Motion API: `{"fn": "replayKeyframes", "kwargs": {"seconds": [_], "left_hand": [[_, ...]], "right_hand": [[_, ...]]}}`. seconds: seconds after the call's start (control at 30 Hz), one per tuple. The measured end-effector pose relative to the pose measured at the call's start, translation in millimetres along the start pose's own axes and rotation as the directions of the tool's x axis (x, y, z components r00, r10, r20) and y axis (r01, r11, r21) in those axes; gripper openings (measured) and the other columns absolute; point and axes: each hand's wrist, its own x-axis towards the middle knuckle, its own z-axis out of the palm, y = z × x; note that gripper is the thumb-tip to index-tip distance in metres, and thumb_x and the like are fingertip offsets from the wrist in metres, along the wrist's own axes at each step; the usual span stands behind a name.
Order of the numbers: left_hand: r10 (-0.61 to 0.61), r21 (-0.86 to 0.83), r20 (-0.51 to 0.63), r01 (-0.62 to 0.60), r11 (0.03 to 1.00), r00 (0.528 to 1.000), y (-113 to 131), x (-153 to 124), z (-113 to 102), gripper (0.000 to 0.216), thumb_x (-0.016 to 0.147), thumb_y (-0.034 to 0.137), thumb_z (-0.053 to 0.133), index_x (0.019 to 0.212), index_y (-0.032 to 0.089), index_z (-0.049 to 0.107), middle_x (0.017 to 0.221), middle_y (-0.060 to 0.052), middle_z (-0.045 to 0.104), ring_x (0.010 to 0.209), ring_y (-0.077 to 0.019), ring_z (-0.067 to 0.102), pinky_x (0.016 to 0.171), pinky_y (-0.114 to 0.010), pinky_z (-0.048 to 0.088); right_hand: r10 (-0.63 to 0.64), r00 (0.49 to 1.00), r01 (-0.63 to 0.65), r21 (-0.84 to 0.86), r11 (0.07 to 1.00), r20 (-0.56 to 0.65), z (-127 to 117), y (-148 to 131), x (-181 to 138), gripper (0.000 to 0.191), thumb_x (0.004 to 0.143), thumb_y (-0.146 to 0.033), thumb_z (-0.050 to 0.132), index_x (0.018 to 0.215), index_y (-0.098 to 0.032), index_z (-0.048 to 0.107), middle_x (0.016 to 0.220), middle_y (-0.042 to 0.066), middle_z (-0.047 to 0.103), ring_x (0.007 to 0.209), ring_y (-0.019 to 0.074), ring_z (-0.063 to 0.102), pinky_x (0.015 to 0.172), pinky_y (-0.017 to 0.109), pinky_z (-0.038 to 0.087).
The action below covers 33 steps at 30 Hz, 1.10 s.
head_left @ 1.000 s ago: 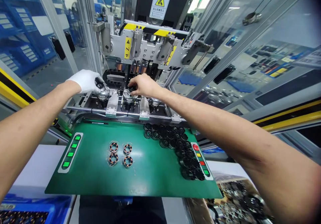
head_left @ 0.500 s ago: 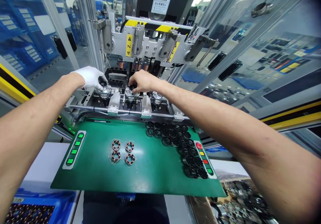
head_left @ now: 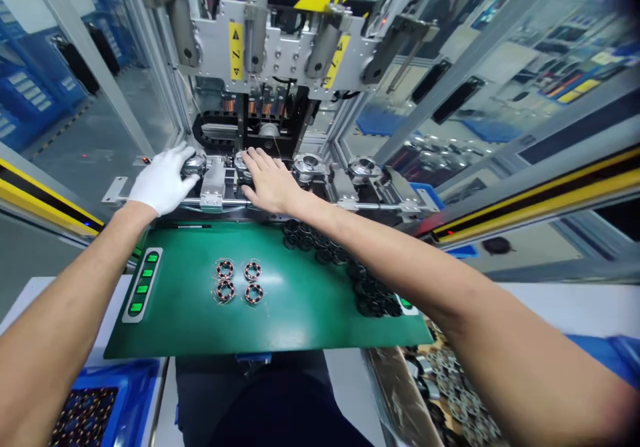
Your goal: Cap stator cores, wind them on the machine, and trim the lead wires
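Note:
My left hand [head_left: 166, 179], in a white glove, lies with fingers spread over the leftmost round metal fixture [head_left: 196, 164] of the winding machine. My bare right hand [head_left: 273, 181] rests flat, fingers stretched out, on the second fixture [head_left: 240, 161], hiding much of it. Further right, a third fixture [head_left: 310, 164] and a fourth fixture [head_left: 364, 168] stand uncovered in the same row. On the green table below lie several copper-wound stator rings [head_left: 225, 270] with loose wire ends. Many black ring-shaped cores [head_left: 373, 293] are grouped on its right side, partly behind my right forearm.
Above the fixtures hangs the machine head [head_left: 290, 47] with yellow-black stripes. A button strip [head_left: 143, 285] sits on the table's left. At lower left, a blue bin [head_left: 133, 393] holds wound stators; metal parts [head_left: 460, 387] lie at lower right. Yellow-black side rails [head_left: 45, 193] flank the opening.
Both hands have gone from gripping with curled fingers to lying spread over the two left fixtures. The view has shifted, and the fourth fixture now shows.

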Motion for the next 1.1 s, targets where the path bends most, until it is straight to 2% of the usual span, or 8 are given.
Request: {"fn": "replayKeyframes", "kwargs": {"seconds": [0.13,0.3,0.43,0.53,0.67,0.8,0.93,1.1], "left_hand": [[-0.007,-0.018,0.034,0.007,1.000,0.999,19.9,-4.0,-24.2,0.086,0.113,0.061,0.045,0.182,0.009,0.040,0.198,-0.013,0.031,0.179,-0.0418,0.037,0.150,-0.060,0.029],[-0.107,-0.139,-0.435,0.051,0.989,0.894,95.7,-68.2,-35.2,0.091,0.113,0.073,0.045,0.184,0.018,0.033,0.196,-0.010,0.035,0.182,-0.0386,0.032,0.152,-0.057,0.025],[0.349,-0.187,-0.387,-0.444,0.877,0.853,198.6,-147.4,21.0,0.048,0.099,0.049,0.085,0.145,0.041,0.076,0.184,-0.005,0.056,0.175,-0.0440,0.046,0.146,-0.070,0.033],[0.518,-0.351,-0.151,-0.535,0.768,0.842,280.3,-171.5,87.2,0.025,0.101,0.040,0.083,0.126,0.042,0.088,0.172,-0.007,0.069,0.166,-0.0506,0.057,0.130,-0.076,0.051],[0.502,-0.454,0.002,-0.446,0.771,0.865,349.6,-166.5,148.3,0.030,0.097,0.021,0.084,0.124,0.032,0.090,0.180,-0.016,0.060,0.172,-0.0530,0.049,0.133,-0.080,0.047],[0.415,-0.514,0.003,-0.355,0.781,0.910,367.5,-160.1,165.2,0.016,0.098,0.021,0.083,0.110,0.030,0.088,0.178,-0.015,0.063,0.171,-0.0506,0.052,0.136,-0.082,0.043],[0.270,-0.644,0.025,-0.191,0.741,0.963,363.3,-172.1,159.8,0.009,0.098,0.028,0.085,0.092,0.028,0.078,0.151,-0.016,0.081,0.146,-0.0462,0.073,0.124,-0.074,0.058],[0.060,-0.864,0.148,0.100,0.494,0.987,356.2,-210.2,112.5,0.050,0.100,0.046,0.086,0.143,0.031,0.063,0.139,-0.010,0.083,0.106,-0.0263,0.086,0.088,-0.040,0.073]], "right_hand": [[-0.024,0.999,0.022,0.042,0.999,0.044,-37.7,8.5,-23.3,0.080,0.118,-0.042,0.058,0.188,-0.012,0.035,0.198,0.018,0.028,0.185,0.0405,0.027,0.149,0.067,0.030],[-0.096,0.957,0.166,0.247,0.955,-0.274,-96.7,37.5,-180.0,0.059,0.118,-0.046,0.061,0.172,-0.022,0.062,0.181,0.010,0.061,0.168,0.0327,0.057,0.145,0.054,0.040],[0.420,0.868,-0.282,0.434,0.856,-0.265,-64.2,58.9,-335.8,0.025,0.110,-0.051,0.073,0.119,-0.029,0.082,0.118,0.008,0.087,0.110,0.0315,0.082,0.105,0.052,0.067],[0.561,0.797,-0.422,0.460,0.782,-0.224,-8.2,68.6,-401.4,0.016,0.102,-0.041,0.075,0.111,-0.028,0.080,0.112,0.014,0.082,0.104,0.0385,0.079,0.098,0.061,0.067],[0.644,0.744,-0.470,0.548,0.692,-0.176,46.0,66.5,-424.4,0.019,0.098,-0.033,0.075,0.116,-0.029,0.079,0.130,0.016,0.079,0.111,0.0372,0.080,0.110,0.061,0.067],[0.711,0.679,-0.453,0.660,0.599,-0.179,65.9,70.7,-419.1,0.014,0.097,-0.038,0.079,0.107,-0.030,0.073,0.126,0.014,0.078,0.103,0.0335,0.077,0.106,0.056,0.068],[0.761,0.621,-0.367,0.788,0.495,-0.189,70.8,70.9,-416.0,0.038,0.090,-0.049,0.092,0.090,-0.029,0.060,0.107,0.009,0.076,0.085,0.0267,0.071,0.088,0.047,0.069],[0.770,0.622,-0.166,0.938,0.305,-0.141,53.7,36.1,-422.6,0.068,0.086,-0.071,0.095,0.129,-0.029,0.063,0.119,0.007,0.077,0.077,0.0164,0.073,0.067,0.031,0.065]]}}
